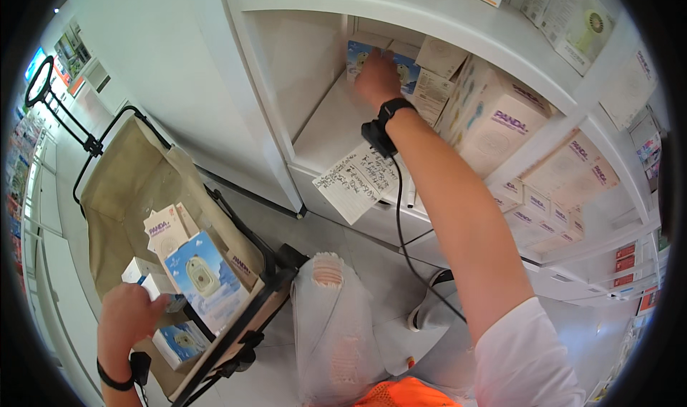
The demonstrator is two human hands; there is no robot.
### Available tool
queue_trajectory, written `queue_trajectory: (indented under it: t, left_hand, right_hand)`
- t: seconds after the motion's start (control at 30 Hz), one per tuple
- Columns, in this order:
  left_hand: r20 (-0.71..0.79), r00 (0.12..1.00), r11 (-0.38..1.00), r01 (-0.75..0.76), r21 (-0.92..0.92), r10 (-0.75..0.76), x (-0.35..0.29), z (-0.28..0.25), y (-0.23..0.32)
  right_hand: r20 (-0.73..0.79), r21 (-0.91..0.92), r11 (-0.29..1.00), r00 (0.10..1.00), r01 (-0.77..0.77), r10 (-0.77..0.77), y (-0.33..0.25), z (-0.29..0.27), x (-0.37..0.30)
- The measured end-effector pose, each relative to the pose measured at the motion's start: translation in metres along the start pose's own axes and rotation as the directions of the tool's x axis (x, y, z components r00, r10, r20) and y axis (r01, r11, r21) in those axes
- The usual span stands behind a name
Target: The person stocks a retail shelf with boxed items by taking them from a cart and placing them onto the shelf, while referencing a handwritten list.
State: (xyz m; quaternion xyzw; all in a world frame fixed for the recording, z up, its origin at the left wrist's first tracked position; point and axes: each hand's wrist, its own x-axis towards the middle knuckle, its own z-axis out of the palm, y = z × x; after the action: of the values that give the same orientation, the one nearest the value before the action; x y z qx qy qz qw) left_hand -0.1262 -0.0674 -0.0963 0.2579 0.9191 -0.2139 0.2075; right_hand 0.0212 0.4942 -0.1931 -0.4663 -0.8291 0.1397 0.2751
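Note:
My right hand (378,78) reaches into a white shelf compartment (322,124). Its fingers are bent onto a blue box (408,71) with a picture of a small device, at the back left among other boxes. Down at the left, my left hand (131,312) is inside a beige fabric cart (114,185). Its fingers and thumb are around the near edge of a small white box (140,269), and the grip is partly hidden. Beside it leans a larger blue box (204,278), with another blue-and-white box (182,342) below and a cream box (166,229) behind.
A handwritten sheet (354,185) overhangs the shelf's front edge. Large cream boxes (494,120) fill the compartment's right side, and stacked cartons (540,217) stand further right. The cart's black frame (236,217) runs close to my knee. A cable (404,242) hangs from my right wrist.

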Motion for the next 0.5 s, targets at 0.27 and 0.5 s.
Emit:
queue_trajectory:
  t: [0.27,0.5]
  left_hand:
    - [-0.35,0.523,0.445,-0.85,-0.283,0.777,0.0,-0.139,0.212]
    - [-0.323,0.422,0.349,-0.9,-0.261,0.847,0.08,-0.144,0.296]
  right_hand:
    - [-0.087,-0.406,0.914,0.996,-0.014,-0.023,0.052,0.031,0.093]
    - [-0.048,-0.599,0.798,0.998,-0.061,0.04,0.066,0.05,0.116]
